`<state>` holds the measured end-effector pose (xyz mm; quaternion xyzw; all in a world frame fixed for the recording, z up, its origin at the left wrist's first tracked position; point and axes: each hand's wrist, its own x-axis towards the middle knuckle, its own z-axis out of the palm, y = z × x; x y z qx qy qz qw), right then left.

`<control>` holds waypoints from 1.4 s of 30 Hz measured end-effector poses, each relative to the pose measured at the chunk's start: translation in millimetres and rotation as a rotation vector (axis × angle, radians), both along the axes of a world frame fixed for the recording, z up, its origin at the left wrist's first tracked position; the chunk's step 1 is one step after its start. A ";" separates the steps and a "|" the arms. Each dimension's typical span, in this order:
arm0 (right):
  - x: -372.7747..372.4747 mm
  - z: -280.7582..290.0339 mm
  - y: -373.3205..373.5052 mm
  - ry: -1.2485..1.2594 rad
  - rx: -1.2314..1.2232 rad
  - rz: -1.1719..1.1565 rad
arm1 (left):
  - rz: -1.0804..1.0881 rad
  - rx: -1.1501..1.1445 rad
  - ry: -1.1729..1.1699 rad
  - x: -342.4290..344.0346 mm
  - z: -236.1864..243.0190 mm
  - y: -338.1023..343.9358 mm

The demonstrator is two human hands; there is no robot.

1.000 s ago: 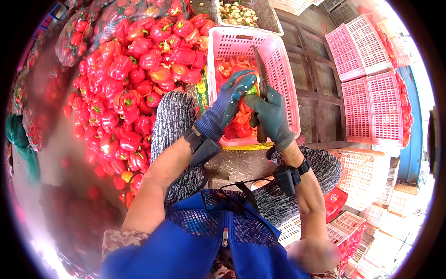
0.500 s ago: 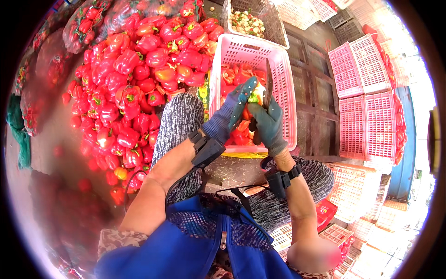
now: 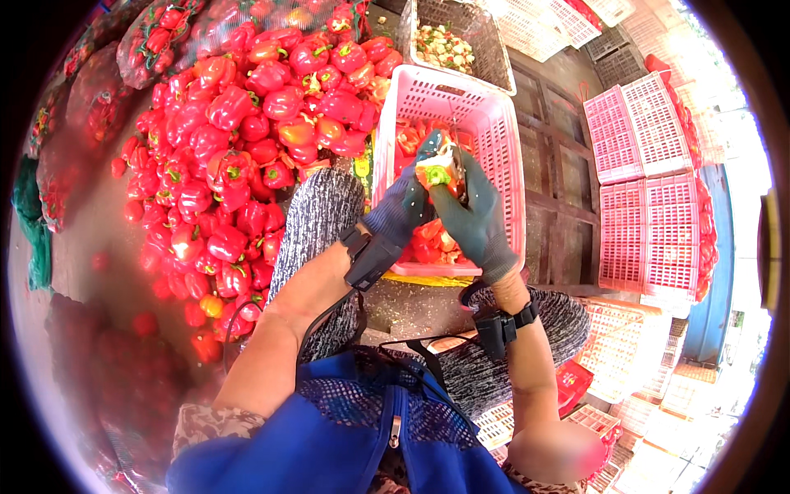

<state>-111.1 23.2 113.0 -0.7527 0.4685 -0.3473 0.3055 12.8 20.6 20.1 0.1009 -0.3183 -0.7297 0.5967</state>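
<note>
Left hand: our gloved left hand (image 3: 403,206) closes its fingers around the left side of a bell pepper (image 3: 436,171), with the thumb up near the green stem.
Right hand: our right hand (image 3: 477,216), in a dark green glove, grips the same pepper from the right; a dark blade-like tool lies along its fingers against the fruit, but we cannot tell exactly what it is.
Pepper: we hold it between both hands, raised above the pink crate (image 3: 494,132); it is orange-red with a bright green stem facing us.
Pink crate: it stands just in front of our knees, with red and orange pepper pieces inside, below our hands.
Pepper pile (image 3: 247,140): we see a large heap of whole red peppers spread to our left, reaching up to the crate's left wall.
Grey basket (image 3: 457,41): it sits just beyond the pink crate and holds pale and green scraps.
Stacked crates (image 3: 650,173): more pink crates stand well apart to our right, some with red peppers showing.
Wrists: we wear a black band on each wrist, with a cable running down from the left one.
</note>
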 end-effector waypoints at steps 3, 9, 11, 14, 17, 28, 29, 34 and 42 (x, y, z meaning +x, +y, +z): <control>-3.7 19.8 -2.7 0.307 -0.198 -0.058 | -0.069 0.255 0.062 -0.7 -2.6 -14.9; -19.9 10.5 -5.4 -0.012 0.318 -0.057 | -0.039 0.534 -0.100 -21.7 7.6 -27.6; -21.6 13.0 -8.6 -0.277 0.652 -0.145 | -0.041 0.526 -0.097 -28.1 -5.4 -32.9; -18.4 13.8 -4.0 -0.388 0.734 -0.226 | -0.048 0.536 -0.160 -28.8 -13.3 -30.8; -22.4 11.3 -1.1 -0.406 0.781 -0.245 | -0.015 0.402 -0.291 -29.6 -2.8 -18.9; -53.2 -18.7 -3.5 -0.887 0.886 -0.320 | -0.301 0.510 -0.192 -25.4 2.7 -8.8; -57.2 -14.6 -6.5 -0.890 0.837 -0.357 | -0.273 0.479 -0.190 -30.3 -5.8 -13.9; -65.4 -0.3 -18.9 -0.963 0.605 -0.374 | 0.371 -0.077 -0.796 -42.2 -76.5 -122.3; -69.0 8.7 -13.5 -0.834 0.340 -0.437 | 0.147 0.135 -0.598 -54.8 29.4 -68.6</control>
